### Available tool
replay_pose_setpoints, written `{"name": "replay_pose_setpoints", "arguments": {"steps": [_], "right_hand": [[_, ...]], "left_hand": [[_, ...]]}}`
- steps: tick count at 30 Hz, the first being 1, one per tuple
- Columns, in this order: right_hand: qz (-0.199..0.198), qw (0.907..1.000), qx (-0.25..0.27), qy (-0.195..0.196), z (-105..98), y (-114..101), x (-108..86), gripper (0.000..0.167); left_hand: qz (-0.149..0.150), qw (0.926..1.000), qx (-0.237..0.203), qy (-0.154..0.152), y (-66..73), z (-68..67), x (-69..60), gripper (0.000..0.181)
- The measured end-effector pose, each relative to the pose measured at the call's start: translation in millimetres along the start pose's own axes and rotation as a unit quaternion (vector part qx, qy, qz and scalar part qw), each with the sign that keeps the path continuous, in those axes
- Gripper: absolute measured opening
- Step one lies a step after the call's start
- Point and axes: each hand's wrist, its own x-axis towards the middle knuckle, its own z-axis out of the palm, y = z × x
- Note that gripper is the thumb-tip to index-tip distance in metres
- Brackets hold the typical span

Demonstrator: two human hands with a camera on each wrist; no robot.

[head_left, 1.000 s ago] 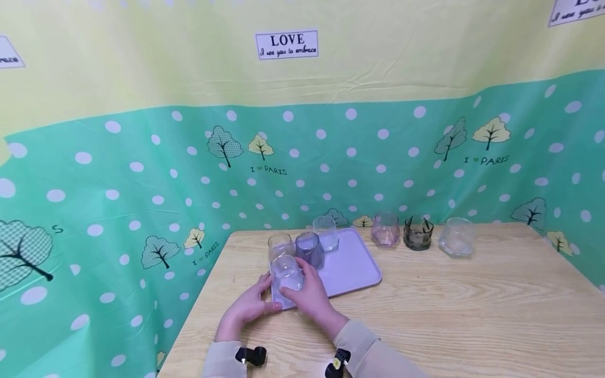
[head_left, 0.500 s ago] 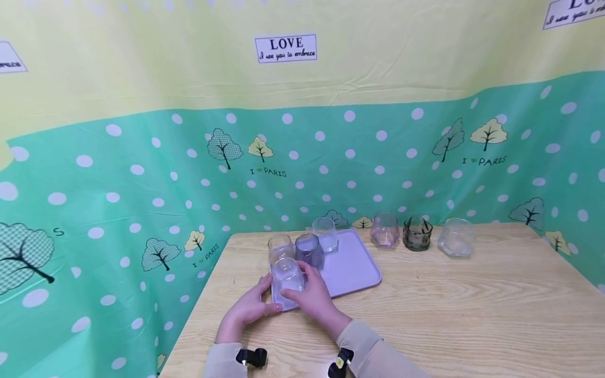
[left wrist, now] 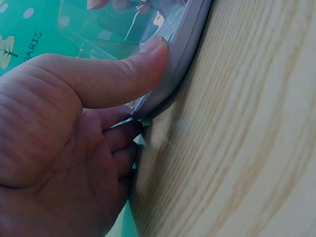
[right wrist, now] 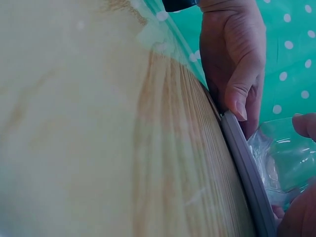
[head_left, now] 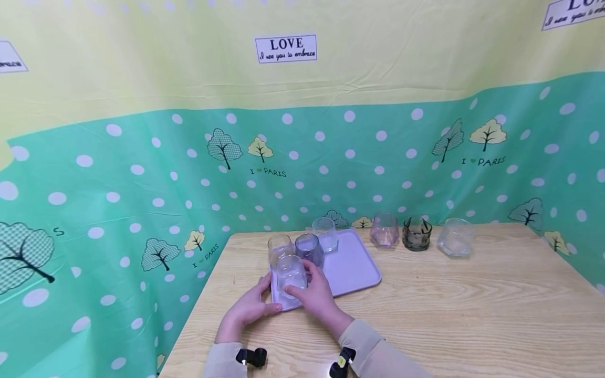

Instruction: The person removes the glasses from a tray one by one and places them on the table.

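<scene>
A clear drinking glass (head_left: 290, 269) stands upright over the near-left part of a pale lilac tray (head_left: 352, 262). My right hand (head_left: 317, 295) grips it from the right, thumb in front and fingers round the far side. At the tray's near-left corner, my left hand (head_left: 249, 305) holds the rim; the left wrist view shows the thumb (left wrist: 118, 79) on the edge, fingers outside it. Behind the held glass are a faintly amber glass (head_left: 279, 244), a smoky purple glass (head_left: 309, 248) and another clear glass (head_left: 326, 231). Whether the held glass touches the tray is unclear.
Along the back of the wooden table (head_left: 449, 310), right of the tray, stand a pinkish glass (head_left: 385, 231), a dark smoky glass (head_left: 417, 236) and a wide clear glass (head_left: 456, 239). A green and yellow printed curtain (head_left: 350, 157) hangs behind the table.
The clear glass in my right hand has shifted slightly to the right over the tray. My left hand stays at the tray corner; the other glasses keep their places.
</scene>
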Motion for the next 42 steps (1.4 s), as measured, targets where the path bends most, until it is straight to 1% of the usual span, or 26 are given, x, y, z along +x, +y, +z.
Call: {"name": "replay_pose_setpoints", "arguments": {"steps": [4, 9, 12, 18, 23, 27, 30, 34, 38, 42], "right_hand": [[-0.002, 1.0, 0.009, 0.001, -0.8, -1.1, 0.2, 0.084], [0.009, 0.9994, 0.032, -0.006, -1.1, -0.1, -0.4, 0.085], [0.009, 0.9992, 0.038, -0.009, -2.3, -0.3, -2.0, 0.086], [0.004, 0.9992, 0.039, -0.011, -11.9, -7.1, -8.4, 0.089], [-0.004, 0.9983, 0.055, -0.021, -27.1, -12.2, -15.2, 0.088], [-0.008, 0.998, 0.057, -0.025, -41.3, -9.2, -21.5, 0.089], [0.0, 0.998, 0.059, -0.025, -53.5, -6.4, -24.9, 0.089], [0.011, 0.9974, 0.069, -0.016, -69.5, -4.2, -27.8, 0.085], [0.013, 0.9968, 0.078, -0.001, -84.3, -3.1, -29.0, 0.08], [0.012, 0.9978, 0.063, 0.017, -97.5, -2.2, -28.8, 0.081]], "left_hand": [[-0.001, 1.0, 0.002, 0.0, -0.6, -0.1, 0.0, 0.106], [0.001, 1.0, 0.004, 0.0, -0.8, -0.6, -0.3, 0.107], [0.001, 1.0, 0.005, -0.001, -0.8, -0.5, -0.8, 0.107], [0.004, 1.0, 0.006, -0.003, 0.2, 0.0, -1.4, 0.108], [0.003, 1.0, 0.008, 0.0, 1.0, -1.2, -0.6, 0.109], [-0.005, 1.0, 0.008, 0.002, -0.7, -0.8, -0.3, 0.109], [-0.008, 0.9999, 0.007, 0.002, -1.8, 0.1, 0.5, 0.109], [-0.013, 0.9999, 0.01, 0.001, -2.5, 0.8, 1.4, 0.11], [-0.015, 0.9998, 0.014, 0.002, -1.6, 0.2, 2.0, 0.109], [-0.015, 0.9998, 0.015, 0.003, 0.0, 0.3, 2.3, 0.108]]}}
